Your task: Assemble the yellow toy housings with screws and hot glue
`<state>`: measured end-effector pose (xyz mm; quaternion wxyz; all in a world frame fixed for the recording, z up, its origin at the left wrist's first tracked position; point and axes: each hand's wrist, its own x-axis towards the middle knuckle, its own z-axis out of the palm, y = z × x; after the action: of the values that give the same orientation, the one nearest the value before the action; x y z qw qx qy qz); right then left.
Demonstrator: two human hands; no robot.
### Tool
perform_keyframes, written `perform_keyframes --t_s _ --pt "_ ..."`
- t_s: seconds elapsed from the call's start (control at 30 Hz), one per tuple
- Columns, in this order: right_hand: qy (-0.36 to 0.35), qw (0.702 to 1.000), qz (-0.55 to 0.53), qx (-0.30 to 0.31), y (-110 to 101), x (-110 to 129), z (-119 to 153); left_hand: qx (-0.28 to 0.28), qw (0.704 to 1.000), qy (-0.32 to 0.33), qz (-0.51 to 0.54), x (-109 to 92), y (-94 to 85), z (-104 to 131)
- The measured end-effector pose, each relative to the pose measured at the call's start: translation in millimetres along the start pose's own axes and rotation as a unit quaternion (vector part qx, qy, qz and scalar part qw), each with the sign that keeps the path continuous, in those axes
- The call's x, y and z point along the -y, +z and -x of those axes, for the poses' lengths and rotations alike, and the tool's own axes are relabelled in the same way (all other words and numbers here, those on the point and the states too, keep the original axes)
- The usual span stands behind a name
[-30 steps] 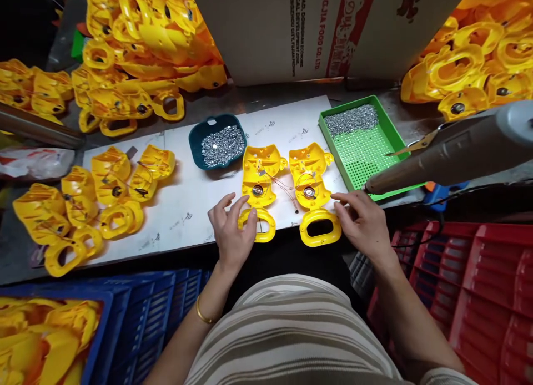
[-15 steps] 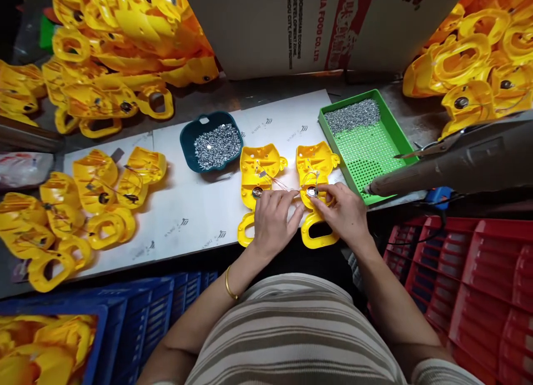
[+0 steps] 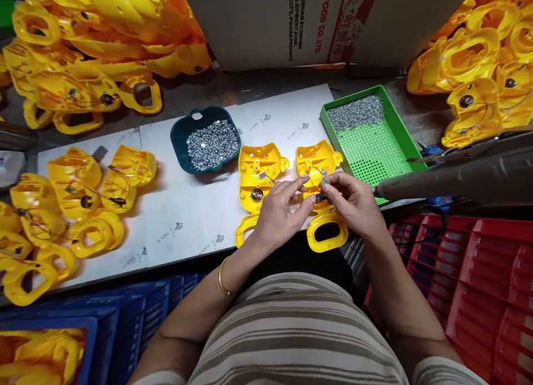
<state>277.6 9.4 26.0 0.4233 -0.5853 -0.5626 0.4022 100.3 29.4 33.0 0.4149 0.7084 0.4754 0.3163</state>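
Two yellow plastic shell halves lie side by side, hollow side up, each with a ring-shaped handle at the near end. In the right shell (image 3: 315, 156) are thin wires and a dark round part (image 3: 320, 197). My right hand (image 3: 356, 202) pinches a small wired piece above this shell, too small to name. My left hand (image 3: 281, 214) reaches in from the left, fingers bent and thumb close to the round part; what its fingertips hold is hidden. Partly under my left hand, the left shell (image 3: 259, 158) has wires and a round metal-faced part (image 3: 257, 194).
A dark teal tray (image 3: 178, 146) and a green basket (image 3: 402, 124) hold small metal screws. More yellow shells (image 3: 75, 174) lie at left, with piles behind on both sides. A carton (image 3: 258, 30) stands at the back. A dark bar (image 3: 437, 171) juts in from the right.
My right hand has lifted off the round part and now pinches the small wired piece slightly higher. My left thumb has moved right, towards the round part. The view has shifted slightly.
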Motion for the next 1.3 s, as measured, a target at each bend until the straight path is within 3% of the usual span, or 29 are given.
perform_keyframes --t_s 0.2,0.3,0.47,0.6,0.8,1.1,1.2,1.3 --pt "-0.001 1.0 -0.009 0.007 4.5 3.0 -4.7 0.012 0.96 -0.153 0.232 -8.2 1.7 -3.5" --pt "-0.003 1.0 -0.012 -0.028 6.3 5.8 -1.4 -0.026 0.915 -0.215 0.339 -11.3 1.3 -3.8" --pt "-0.045 0.984 0.069 -0.157 14.5 11.8 21.9 -0.059 0.813 -0.313 0.488 -14.3 0.4 0.1" --pt "-0.105 0.98 0.088 -0.143 25.6 14.3 36.1 -0.061 0.776 -0.337 0.529 -19.4 4.5 4.8" --pt "-0.09 0.986 0.079 -0.113 23.1 11.4 36.6 -0.038 0.759 -0.356 0.545 -20.2 10.8 12.6" --pt "-0.093 0.995 0.039 -0.023 6.5 14.2 36.7 0.088 0.754 -0.373 0.533 -12.0 -0.8 0.1" --pt "-0.097 0.994 0.041 0.017 2.6 15.2 36.7 0.08 0.786 -0.367 0.492 -7.6 -3.4 -7.2" --pt "-0.104 0.992 0.078 0.008 -1.5 14.7 38.1 0.061 0.868 -0.318 0.377 -3.9 -8.5 -9.7"
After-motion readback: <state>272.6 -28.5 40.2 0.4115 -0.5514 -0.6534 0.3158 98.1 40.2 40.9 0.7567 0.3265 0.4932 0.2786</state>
